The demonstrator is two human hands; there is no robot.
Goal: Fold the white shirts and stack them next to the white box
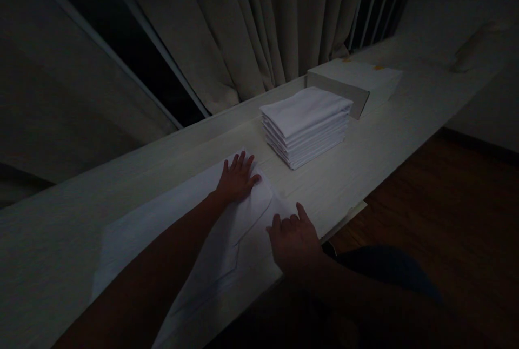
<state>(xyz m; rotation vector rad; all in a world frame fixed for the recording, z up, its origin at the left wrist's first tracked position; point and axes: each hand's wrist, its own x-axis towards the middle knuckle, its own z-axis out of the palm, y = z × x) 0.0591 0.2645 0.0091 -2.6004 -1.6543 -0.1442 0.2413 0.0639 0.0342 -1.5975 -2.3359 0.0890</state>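
Left hand (237, 179) lies flat, fingers spread, arm outstretched; right hand (295, 241) rests palm down, fingers curled, thumb raised.

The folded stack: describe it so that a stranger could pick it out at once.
On the long pale table before the curtains, beyond both hands, sits the stack. It lies between a flat cloth and a box, the only pile of neatly folded white cloths.

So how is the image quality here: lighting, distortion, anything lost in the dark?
Head view: very dim and underexposed; the folded stack and the cloth under both hands stay readable, forearms and floor sink into shadow; wide-angle lens bows the table edge; no glare.
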